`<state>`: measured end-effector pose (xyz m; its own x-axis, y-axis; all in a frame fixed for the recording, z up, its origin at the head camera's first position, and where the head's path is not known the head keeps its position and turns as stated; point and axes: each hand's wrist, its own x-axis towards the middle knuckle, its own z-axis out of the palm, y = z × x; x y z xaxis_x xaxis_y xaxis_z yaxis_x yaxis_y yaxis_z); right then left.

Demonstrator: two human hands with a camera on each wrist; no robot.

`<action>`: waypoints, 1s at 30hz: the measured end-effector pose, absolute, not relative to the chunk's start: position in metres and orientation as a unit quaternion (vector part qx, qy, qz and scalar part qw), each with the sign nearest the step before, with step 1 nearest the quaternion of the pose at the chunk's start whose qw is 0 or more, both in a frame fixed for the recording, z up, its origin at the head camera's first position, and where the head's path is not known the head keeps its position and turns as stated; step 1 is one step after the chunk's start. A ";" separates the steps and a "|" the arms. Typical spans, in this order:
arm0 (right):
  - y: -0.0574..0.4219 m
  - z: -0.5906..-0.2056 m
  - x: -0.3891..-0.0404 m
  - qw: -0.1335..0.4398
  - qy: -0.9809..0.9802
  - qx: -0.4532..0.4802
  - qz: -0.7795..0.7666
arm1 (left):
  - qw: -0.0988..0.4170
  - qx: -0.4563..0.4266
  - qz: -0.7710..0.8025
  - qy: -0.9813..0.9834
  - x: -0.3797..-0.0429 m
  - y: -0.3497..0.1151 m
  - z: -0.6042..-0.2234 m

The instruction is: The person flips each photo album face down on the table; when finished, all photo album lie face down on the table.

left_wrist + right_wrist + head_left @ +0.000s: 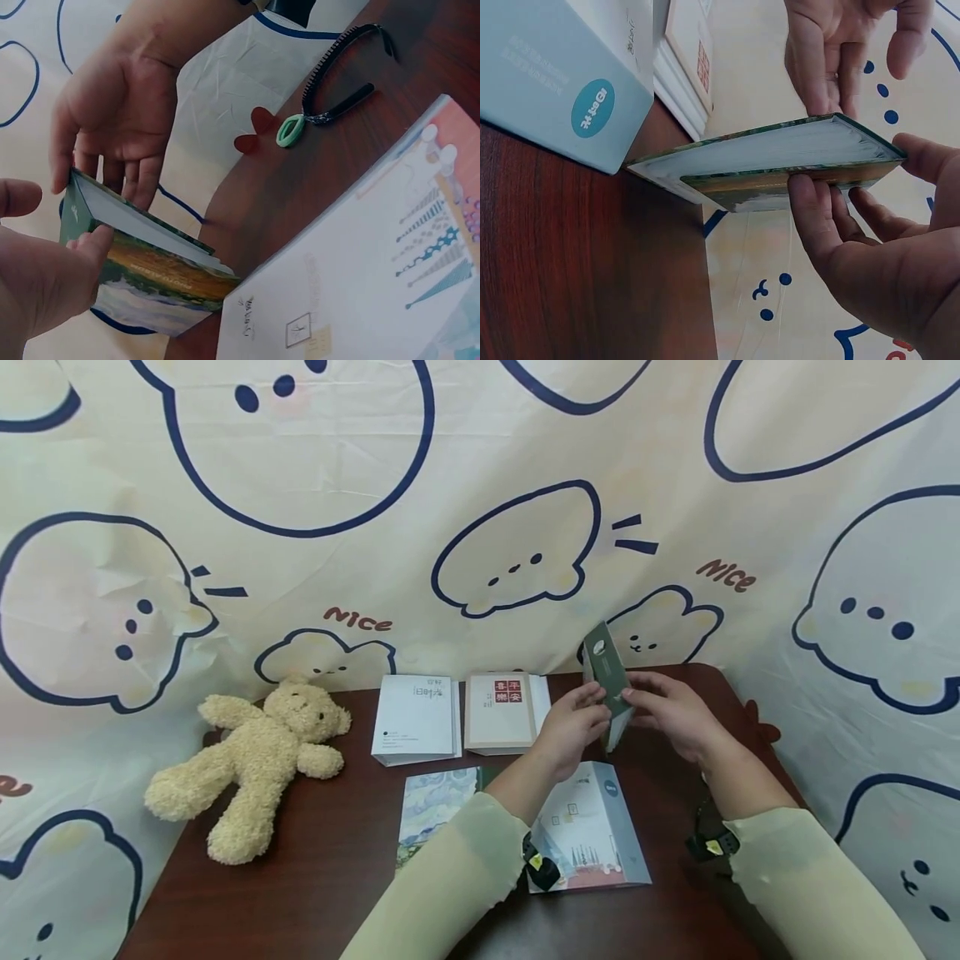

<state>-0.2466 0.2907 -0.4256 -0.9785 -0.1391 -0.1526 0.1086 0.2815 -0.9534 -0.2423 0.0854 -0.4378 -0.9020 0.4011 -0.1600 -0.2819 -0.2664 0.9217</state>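
Observation:
Above the back right of the table, a green-spined book (609, 668) with a painted landscape cover is held upright on edge, its pages slightly parted. My right hand (671, 714) pinches it, thumb at the green spine and fingers on the painted cover (769, 196). On the opposite side, my left hand (573, 727) presses extended fingers (94, 247) against the other cover, its thumb standing off. Just in front lies a white and light-blue book (577, 835), partly covered by the left wrist.
Two pale books, one white (412, 718) and one beige with red characters (498, 714), stand at the back. A painted-cover book (431, 810) lies before them. A plush bear (262, 768) occupies the left side. A black toothed hairband (326, 82) with a green loop rests on the right.

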 end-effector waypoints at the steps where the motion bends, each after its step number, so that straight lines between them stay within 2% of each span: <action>1: 0.291 -0.426 -0.246 0.102 0.794 -0.007 -0.600 | 0.218 0.049 0.794 0.565 -0.242 0.085 -0.439; 10: 0.298 -0.429 -0.242 0.080 0.800 0.009 -0.595 | 0.257 0.044 0.786 0.561 -0.243 0.084 -0.449; 30: 0.308 -0.441 -0.239 0.038 0.808 0.059 -0.584 | 0.287 0.037 0.756 0.588 -0.249 0.082 -0.464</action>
<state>-0.2388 0.3083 -0.4408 -0.9902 0.0503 -0.1299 0.1392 0.3099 -0.9405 -0.2492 0.0820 -0.4642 -0.8326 0.4769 -0.2817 -0.3905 -0.1446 0.9092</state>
